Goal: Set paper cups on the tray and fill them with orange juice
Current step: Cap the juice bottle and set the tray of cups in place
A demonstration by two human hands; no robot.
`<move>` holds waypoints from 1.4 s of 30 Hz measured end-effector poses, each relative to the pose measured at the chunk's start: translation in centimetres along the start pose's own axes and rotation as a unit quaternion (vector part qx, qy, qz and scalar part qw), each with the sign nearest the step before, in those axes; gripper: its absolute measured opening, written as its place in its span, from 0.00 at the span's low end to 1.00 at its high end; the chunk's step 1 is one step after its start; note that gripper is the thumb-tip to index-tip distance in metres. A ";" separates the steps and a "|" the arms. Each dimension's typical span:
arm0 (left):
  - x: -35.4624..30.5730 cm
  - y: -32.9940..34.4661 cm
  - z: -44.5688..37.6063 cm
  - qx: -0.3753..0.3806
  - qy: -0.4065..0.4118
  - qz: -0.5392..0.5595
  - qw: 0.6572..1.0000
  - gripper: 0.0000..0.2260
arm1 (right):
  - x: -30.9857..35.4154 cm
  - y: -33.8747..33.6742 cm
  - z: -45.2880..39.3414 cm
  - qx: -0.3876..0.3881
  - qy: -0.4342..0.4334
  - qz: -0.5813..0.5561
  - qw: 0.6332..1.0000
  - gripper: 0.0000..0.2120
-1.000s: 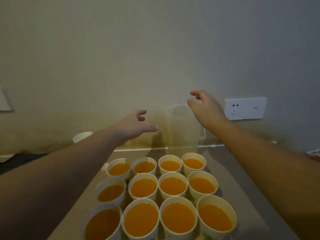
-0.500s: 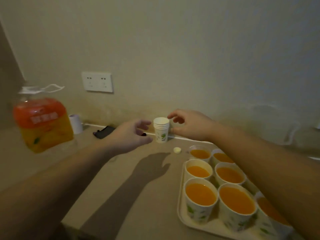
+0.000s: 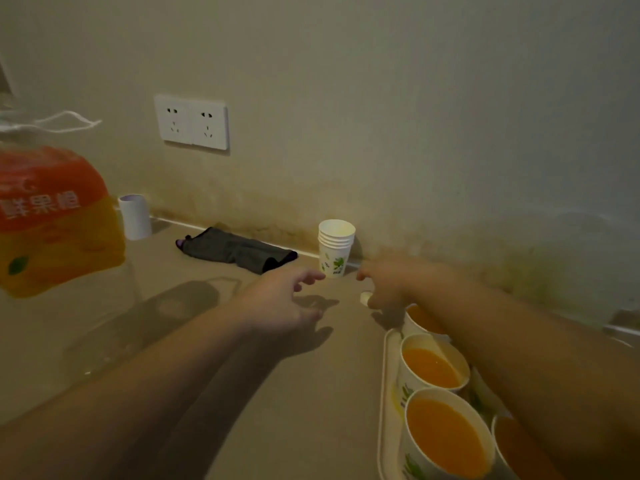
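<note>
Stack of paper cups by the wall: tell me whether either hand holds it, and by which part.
Nothing is held. The left hand and the right hand flank the base of the stack of paper cups, fingers loosely spread, neither one gripping it.

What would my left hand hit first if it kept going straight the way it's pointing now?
Most likely the stack of paper cups by the wall. The left hand points its open fingers at the stack's base with only bare counter between, though depth is hard to judge from this one view.
</note>
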State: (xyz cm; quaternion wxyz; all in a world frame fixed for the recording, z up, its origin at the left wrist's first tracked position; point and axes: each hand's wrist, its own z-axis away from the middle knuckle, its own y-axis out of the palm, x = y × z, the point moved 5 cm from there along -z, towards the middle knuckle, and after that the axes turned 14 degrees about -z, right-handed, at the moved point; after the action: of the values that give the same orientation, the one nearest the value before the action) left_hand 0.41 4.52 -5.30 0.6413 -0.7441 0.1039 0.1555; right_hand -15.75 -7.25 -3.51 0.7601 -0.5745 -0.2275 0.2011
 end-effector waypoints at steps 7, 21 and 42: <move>0.8 1.2 -0.9 -0.003 -0.011 -0.009 1.000 0.23 | -0.5 0.9 -3.0 0.030 0.008 0.066 0.997 0.31; 1.7 -4.8 5.1 -0.048 -0.017 -0.012 0.999 0.18 | 6.6 -1.9 0.5 -0.001 -0.110 -0.058 0.992 0.15; 8.6 -24.3 21.4 -0.296 -0.143 -0.059 0.943 0.08 | 30.9 -14.7 12.8 -0.276 -0.391 -0.392 0.786 0.08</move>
State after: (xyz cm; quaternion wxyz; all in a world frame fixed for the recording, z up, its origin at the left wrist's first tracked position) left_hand 14.90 29.86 11.19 0.4085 -0.8750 -0.0839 0.2460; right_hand 2.71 16.50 17.21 0.4284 -0.4933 -0.7567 0.0218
